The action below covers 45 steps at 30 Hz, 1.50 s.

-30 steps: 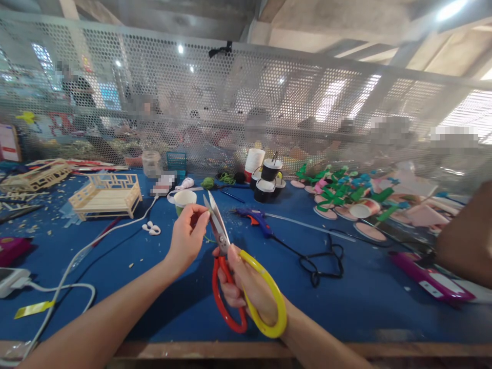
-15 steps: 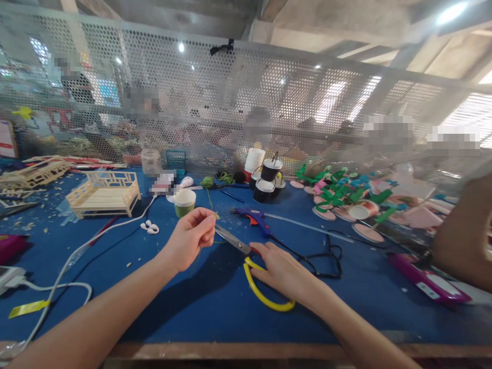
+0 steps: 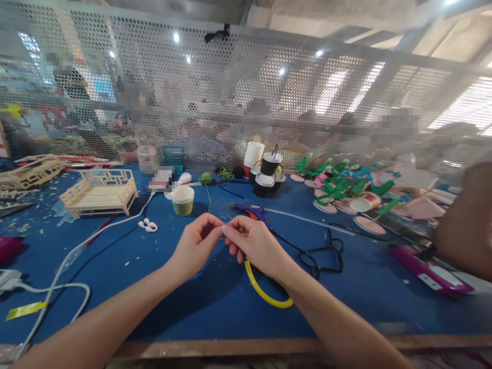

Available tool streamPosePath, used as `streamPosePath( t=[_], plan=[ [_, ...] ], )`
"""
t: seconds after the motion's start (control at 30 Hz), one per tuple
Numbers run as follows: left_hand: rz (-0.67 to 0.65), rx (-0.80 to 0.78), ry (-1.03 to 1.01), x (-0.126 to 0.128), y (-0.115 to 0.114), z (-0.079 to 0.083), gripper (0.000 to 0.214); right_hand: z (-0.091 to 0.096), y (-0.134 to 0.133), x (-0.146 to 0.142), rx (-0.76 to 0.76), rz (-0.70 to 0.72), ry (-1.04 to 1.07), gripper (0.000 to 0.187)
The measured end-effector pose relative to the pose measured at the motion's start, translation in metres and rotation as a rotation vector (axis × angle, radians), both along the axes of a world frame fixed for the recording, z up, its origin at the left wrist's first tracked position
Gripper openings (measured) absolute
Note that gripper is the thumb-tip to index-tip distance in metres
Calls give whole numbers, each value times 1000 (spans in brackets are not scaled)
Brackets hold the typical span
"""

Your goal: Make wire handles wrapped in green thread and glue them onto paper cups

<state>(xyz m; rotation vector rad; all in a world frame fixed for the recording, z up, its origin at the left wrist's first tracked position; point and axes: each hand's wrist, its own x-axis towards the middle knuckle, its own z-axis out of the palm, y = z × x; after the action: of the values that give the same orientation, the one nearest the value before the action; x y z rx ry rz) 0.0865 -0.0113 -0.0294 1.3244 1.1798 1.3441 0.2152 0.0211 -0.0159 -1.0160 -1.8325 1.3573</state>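
In front of me, my left hand (image 3: 196, 246) and my right hand (image 3: 255, 246) meet, thumbs and forefingers pinched tip to tip. A thin green yarn (image 3: 208, 197) runs from a small green ball (image 3: 206, 178) down to the fingertips, which are closed on it; the pinched part is mostly hidden. Beneath my right hand lies a pair of scissors, with its yellow handle (image 3: 265, 297) showing and its blades covered. Just beyond the hands is a blue glue gun (image 3: 261, 212). A paper cup (image 3: 182, 200) wrapped in green stands past my left hand.
To the left are a small wooden bed frame (image 3: 99, 195), a white cable (image 3: 77, 251) and white clips (image 3: 148, 225). Black-wrapped cups (image 3: 265, 184) are stacked at the back. Green and pink crafts (image 3: 342, 189) and a purple tool (image 3: 430, 271) occupy the right, near another person's arm (image 3: 467, 220).
My right hand has let go of the scissors, now lying on the table, and has moved left to meet my left hand's fingertips. My left hand still pinches the yarn.
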Motion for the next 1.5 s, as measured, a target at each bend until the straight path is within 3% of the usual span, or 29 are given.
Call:
streamPosePath(
  t=[0.27, 0.8, 1.23, 1.4, 1.5],
  plan=[
    [42, 73, 174, -1, 2, -4, 11, -4, 0, 2, -12, -39, 24, 20],
    [70, -72, -53, 3, 1, -1, 13, -17, 1, -1, 203, -69, 101, 15],
    [95, -146, -153, -2, 6, -2, 13, -18, 6, 0, 74, -23, 89, 15],
    [109, -130, -176, -4, 8, -3, 12, -9, 29, 19, 206, -207, 9, 21],
    [138, -78, -92, -7, 8, -2, 11, -2, 53, 36, 345, -387, -286, 22]
  ],
)
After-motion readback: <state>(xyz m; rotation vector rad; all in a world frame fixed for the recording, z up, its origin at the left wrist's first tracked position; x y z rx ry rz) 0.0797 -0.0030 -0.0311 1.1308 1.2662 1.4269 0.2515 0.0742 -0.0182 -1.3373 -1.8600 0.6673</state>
